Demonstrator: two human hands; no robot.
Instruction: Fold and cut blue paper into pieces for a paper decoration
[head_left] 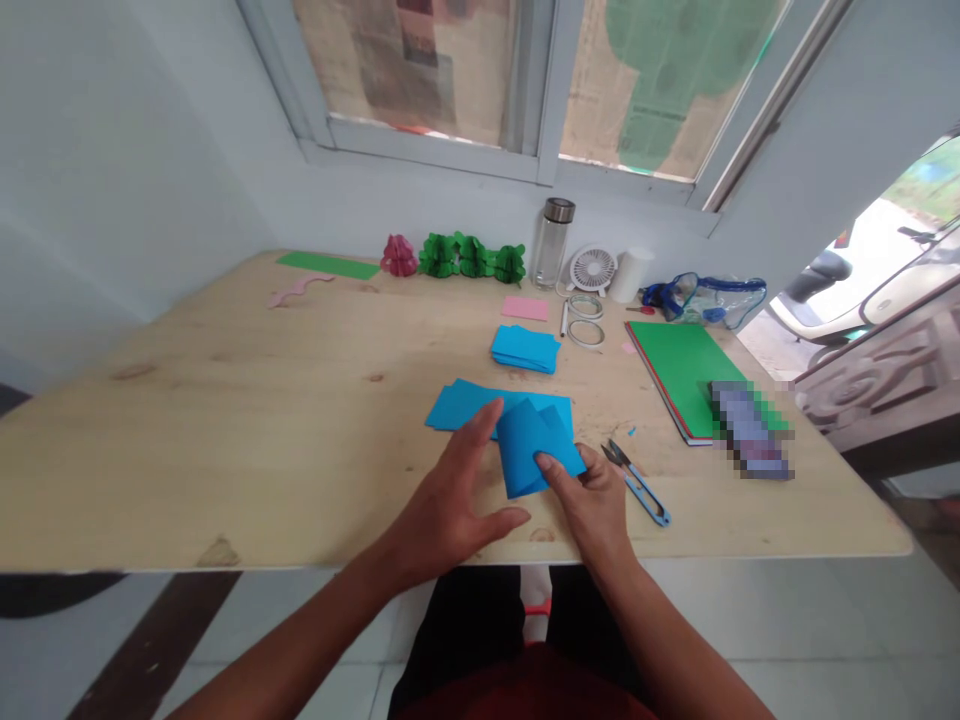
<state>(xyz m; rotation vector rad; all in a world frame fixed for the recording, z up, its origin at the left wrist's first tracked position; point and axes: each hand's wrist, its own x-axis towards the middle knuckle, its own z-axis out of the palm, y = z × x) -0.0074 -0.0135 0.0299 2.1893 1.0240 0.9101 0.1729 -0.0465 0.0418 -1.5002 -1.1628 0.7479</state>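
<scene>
My right hand (592, 495) pinches a folded piece of blue paper (529, 450) between thumb and fingers, above the table's front part. Beside the paper's left edge is my left hand (454, 500), thumb and fingers spread apart, holding nothing. Behind the folded piece lie flat blue paper strips (461, 402), partly hidden by it and by my fingers. Farther back sits a stack of smaller blue paper pieces (525, 348). To the right of my right hand lie blue-handled thread snips (641, 490), with a tiny blue scrap near their blades.
The wooden table (225, 400) carries green paper sheets (686, 370) with a blurred phone-like object (750, 430) at right. Along the wall stand green paper decorations (469, 257), a glass bottle (551, 245) and a small fan (592, 268). Tape rolls (586, 333) lie before the fan.
</scene>
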